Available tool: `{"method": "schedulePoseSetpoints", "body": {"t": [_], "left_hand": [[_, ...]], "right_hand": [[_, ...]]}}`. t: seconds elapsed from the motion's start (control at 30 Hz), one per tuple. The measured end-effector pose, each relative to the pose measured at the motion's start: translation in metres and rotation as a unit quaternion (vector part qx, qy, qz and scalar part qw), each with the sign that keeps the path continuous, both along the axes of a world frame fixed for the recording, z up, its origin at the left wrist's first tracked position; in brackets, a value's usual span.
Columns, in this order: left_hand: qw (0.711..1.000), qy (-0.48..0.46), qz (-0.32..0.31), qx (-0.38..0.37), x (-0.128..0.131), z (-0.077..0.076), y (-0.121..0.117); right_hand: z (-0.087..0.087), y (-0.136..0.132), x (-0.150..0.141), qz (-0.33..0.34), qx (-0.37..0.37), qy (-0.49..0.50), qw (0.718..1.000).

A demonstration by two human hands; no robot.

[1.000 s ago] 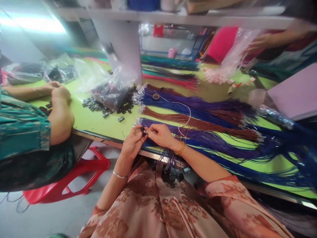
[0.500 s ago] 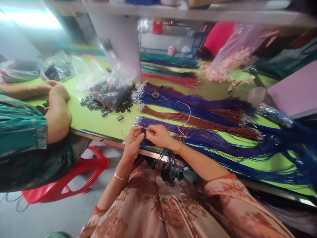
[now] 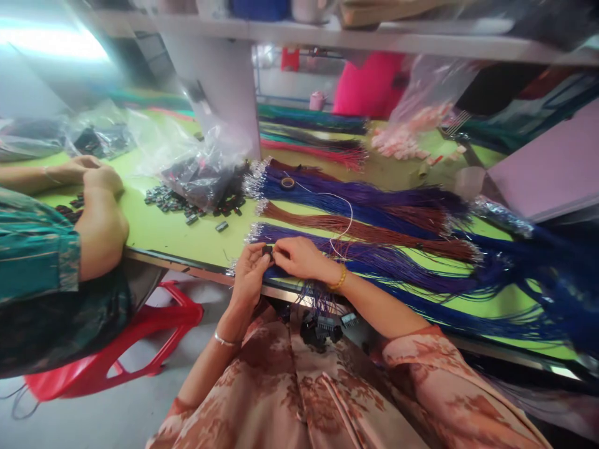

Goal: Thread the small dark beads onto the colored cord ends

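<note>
Neighbour's side: at the left edge I have a co-worker's green sleeve (image 3: 37,249), with that person's hands (image 3: 100,176) close together over the tabletop; a red stool (image 3: 154,333) stands at lower left.
Loose stock: left of centre, a heap of small connector housings (image 3: 168,196) lies on the yellow-green tabletop (image 3: 154,234), against a clear plastic bag (image 3: 199,171).
Left hand: near the middle of the frame, my wearer's left hand (image 3: 249,272) has thumb and fingers pinched shut on a black connector housing (image 3: 267,250).
Black connector housing: it sits between the two hands, at the left fingertips and just left of the right ones, above the table's front edge.
Right hand: right of the housing, the right hand (image 3: 302,259) has its fingers curled in, tips close to the part; I cannot tell whether they are clamped on a wire.
Wired connectors: at lower centre, a dark cluster of connectors (image 3: 325,325) hangs below the table edge, under the right wrist.
Wire bundles: from centre to right, I see a brown wire bundle (image 3: 374,227) above a purple wire bundle (image 3: 397,269), both lying lengthwise.
</note>
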State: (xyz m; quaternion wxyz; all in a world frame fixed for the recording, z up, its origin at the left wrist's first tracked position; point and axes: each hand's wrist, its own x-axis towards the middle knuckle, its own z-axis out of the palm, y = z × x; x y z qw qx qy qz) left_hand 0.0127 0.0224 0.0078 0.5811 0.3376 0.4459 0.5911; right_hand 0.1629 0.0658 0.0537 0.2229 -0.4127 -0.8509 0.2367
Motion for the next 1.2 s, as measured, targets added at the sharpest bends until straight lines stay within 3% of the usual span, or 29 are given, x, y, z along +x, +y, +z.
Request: {"method": "schedulePoseSetpoints", "body": {"t": [0.07,0.13,0.2,0.27,0.33,0.43,0.53,0.73,0.87,0.97,1.03,1.1,1.2], "left_hand": [[1.0,-0.019,-0.002,-0.002,0.0,-0.003,0.005],[1.0,-0.028,-0.002,-0.008,-0.001,-0.009,0.011],[0.999,-0.033,-0.001,-0.014,-0.002,-0.016,0.016],[0.999,-0.038,-0.005,-0.015,-0.004,-0.021,0.019],[0.999,-0.041,-0.01,-0.014,-0.005,-0.024,0.019],[0.999,-0.046,-0.02,-0.021,-0.006,-0.024,0.018],[0.998,-0.042,-0.024,-0.026,-0.007,-0.023,0.018],[0.999,-0.027,-0.028,-0.025,-0.008,-0.022,0.018],[0.999,-0.028,-0.029,-0.025,-0.009,-0.021,0.018],[0.999,-0.031,-0.028,-0.023,-0.009,-0.022,0.016],[0.999,-0.035,-0.025,-0.024,-0.009,-0.022,0.016],[0.999,-0.041,-0.02,-0.029,-0.009,-0.022,0.015],[0.998,-0.042,-0.018,-0.037,-0.009,-0.022,0.015]], "right_hand": [[0.016,0.021,0.022,-0.039,0.013,0.031,0.999],[0.029,0.049,0.054,-0.16,0.047,0.017,0.986],[0.033,0.079,0.092,-0.309,0.069,-0.075,0.945],[0.026,0.102,0.125,-0.39,0.032,-0.19,0.901],[0.012,0.116,0.148,-0.363,-0.046,-0.241,0.899],[-0.009,0.12,0.16,-0.314,-0.107,-0.179,0.926],[-0.018,0.116,0.156,-0.324,-0.097,-0.151,0.929],[-0.01,0.115,0.152,-0.35,-0.036,-0.136,0.926],[-0.017,0.116,0.153,-0.337,-0.065,-0.15,0.927],[-0.022,0.114,0.149,-0.326,-0.102,-0.025,0.939],[-0.013,0.111,0.147,-0.355,-0.082,0.132,0.922],[0.008,0.103,0.151,-0.369,-0.05,0.284,0.884],[0.048,0.081,0.172,-0.367,-0.024,0.411,0.834]]}}
